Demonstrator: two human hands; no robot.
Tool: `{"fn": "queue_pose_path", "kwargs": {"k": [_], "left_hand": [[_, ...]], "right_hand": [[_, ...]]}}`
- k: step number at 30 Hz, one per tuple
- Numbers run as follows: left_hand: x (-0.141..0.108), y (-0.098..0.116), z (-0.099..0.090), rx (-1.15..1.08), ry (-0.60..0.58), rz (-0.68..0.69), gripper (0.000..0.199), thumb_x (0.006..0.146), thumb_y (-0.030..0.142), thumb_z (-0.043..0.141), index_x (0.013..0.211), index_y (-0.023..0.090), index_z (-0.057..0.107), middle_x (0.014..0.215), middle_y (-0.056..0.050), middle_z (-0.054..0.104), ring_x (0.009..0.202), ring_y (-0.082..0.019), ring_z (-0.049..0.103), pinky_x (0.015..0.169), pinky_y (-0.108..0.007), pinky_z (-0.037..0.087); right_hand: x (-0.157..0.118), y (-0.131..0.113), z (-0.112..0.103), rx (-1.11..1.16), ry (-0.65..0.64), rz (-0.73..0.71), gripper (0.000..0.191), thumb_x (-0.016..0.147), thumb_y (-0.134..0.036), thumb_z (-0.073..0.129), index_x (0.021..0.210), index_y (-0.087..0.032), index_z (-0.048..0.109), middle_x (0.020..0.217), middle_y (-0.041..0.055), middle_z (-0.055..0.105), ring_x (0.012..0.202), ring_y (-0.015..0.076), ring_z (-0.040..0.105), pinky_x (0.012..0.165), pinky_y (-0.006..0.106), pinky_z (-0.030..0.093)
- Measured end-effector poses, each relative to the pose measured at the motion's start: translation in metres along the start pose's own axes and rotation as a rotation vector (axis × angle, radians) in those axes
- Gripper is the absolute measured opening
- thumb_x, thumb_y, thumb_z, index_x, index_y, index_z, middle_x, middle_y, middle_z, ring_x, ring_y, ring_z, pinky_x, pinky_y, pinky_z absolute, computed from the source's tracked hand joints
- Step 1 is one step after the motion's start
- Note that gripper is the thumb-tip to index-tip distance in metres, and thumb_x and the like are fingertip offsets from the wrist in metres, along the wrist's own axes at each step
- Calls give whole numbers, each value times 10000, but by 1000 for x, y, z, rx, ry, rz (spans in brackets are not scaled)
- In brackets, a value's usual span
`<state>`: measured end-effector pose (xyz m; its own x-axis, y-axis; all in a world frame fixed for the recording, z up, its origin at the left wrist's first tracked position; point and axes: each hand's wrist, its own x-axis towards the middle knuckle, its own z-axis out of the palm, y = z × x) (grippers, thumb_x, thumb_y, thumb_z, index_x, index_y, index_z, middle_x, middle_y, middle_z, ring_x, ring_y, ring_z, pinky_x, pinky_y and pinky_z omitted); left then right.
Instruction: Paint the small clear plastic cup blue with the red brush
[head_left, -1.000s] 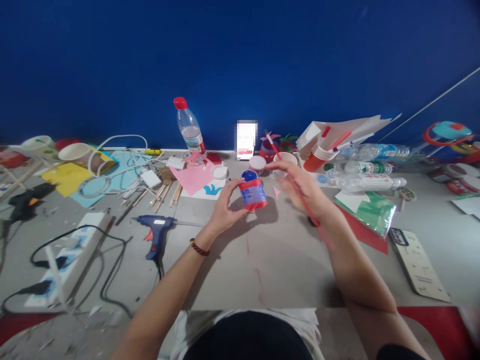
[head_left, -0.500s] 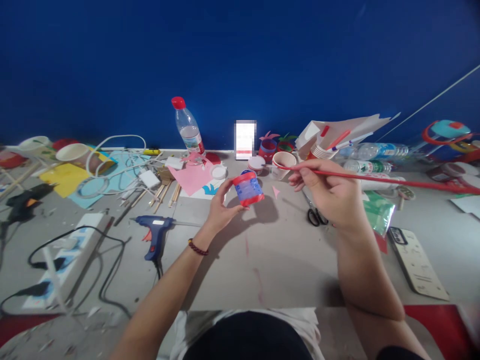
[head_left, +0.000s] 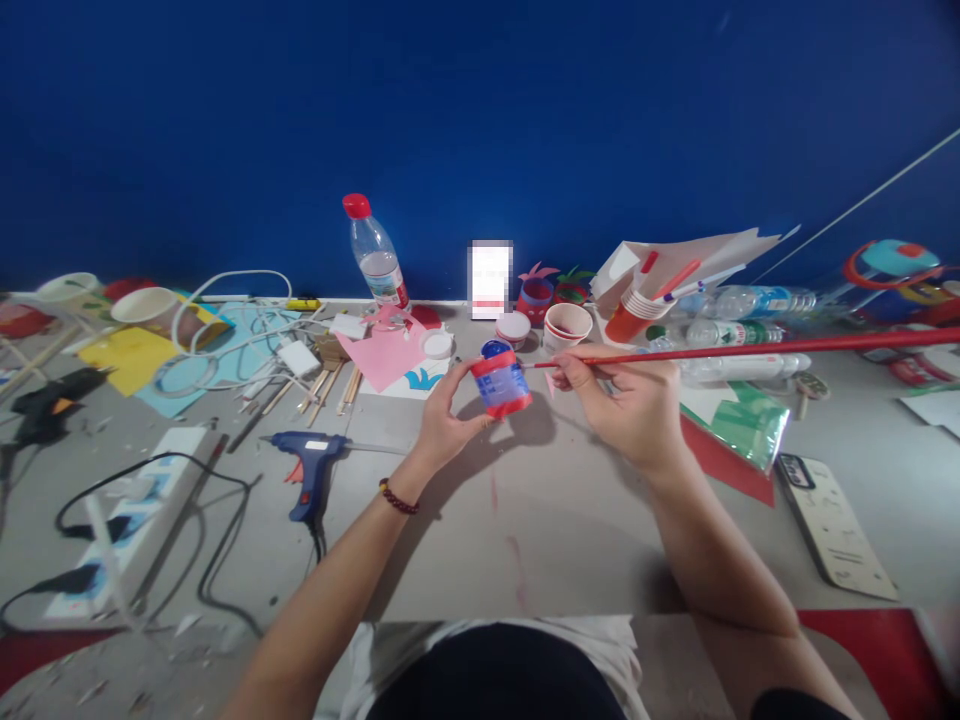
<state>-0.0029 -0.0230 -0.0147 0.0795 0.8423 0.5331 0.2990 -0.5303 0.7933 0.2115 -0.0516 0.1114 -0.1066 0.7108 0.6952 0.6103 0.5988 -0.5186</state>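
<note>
My left hand point(head_left: 448, 420) is closed round a small cup point(head_left: 504, 384) with red bands at its rims and a blue-violet painted middle, held tilted above the table. A dark blue round thing point(head_left: 494, 348) shows just behind its upper edge. In my right hand point(head_left: 626, 395) is a long red paintbrush point(head_left: 720, 350), pinched near its tip end. The brush tip meets or nearly meets the cup's right side. Behind my right fingers stands a paper cup point(head_left: 568, 327) with dark liquid inside.
To the left lie a blue glue gun point(head_left: 309, 470), a power strip point(head_left: 139, 520), cables and pink paper point(head_left: 382, 350). A clear bottle point(head_left: 377, 260) stands by the blue wall. On the right are stacked cups point(head_left: 630, 318), plastic bottles point(head_left: 735, 332) and a phone point(head_left: 836, 525).
My right hand has moved left and slightly down, bringing the brush tip from the paper cup to the painted cup. My left hand has turned the painted cup slightly.
</note>
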Motion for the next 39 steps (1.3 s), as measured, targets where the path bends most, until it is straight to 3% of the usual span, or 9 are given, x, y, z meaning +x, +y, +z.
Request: {"fn": "queue_pose_path", "kwargs": {"k": [11,24,29,39], "left_hand": [[3,5,-1,130,5,63,661,759,450,785,1326,254,507,1277,-101,632,1181,-280,615,1026,-466,504],[-1,3,-3,120,23,40,709,711,471,820,1312,253,516,1280,-105,635,1190,-287,614,1021,-463,513],[-1,3,-4,118,25,26,690,730,482,798,1307,238,510,1278,-112,635,1195,-288,609,1026,-477,505],[2,2,0,222,42,80,699,721,500,804,1303,251,507,1239,-106,634,1156,-294,615,1020,-494,494]], "right_hand": [[-4,-14,2,155,-55,48,152,895,-140,600,871,-199,738,819,27,782,684,178,734,648,322,615],[5,5,4,214,20,277,245,896,-284,637,692,-166,703,690,44,751,575,167,721,572,286,633],[4,16,3,167,34,315,253,907,-341,636,740,-170,717,720,52,754,600,178,726,598,314,638],[-2,-5,8,187,-16,172,181,916,-246,603,797,-188,726,719,34,755,602,172,719,586,303,633]]}}
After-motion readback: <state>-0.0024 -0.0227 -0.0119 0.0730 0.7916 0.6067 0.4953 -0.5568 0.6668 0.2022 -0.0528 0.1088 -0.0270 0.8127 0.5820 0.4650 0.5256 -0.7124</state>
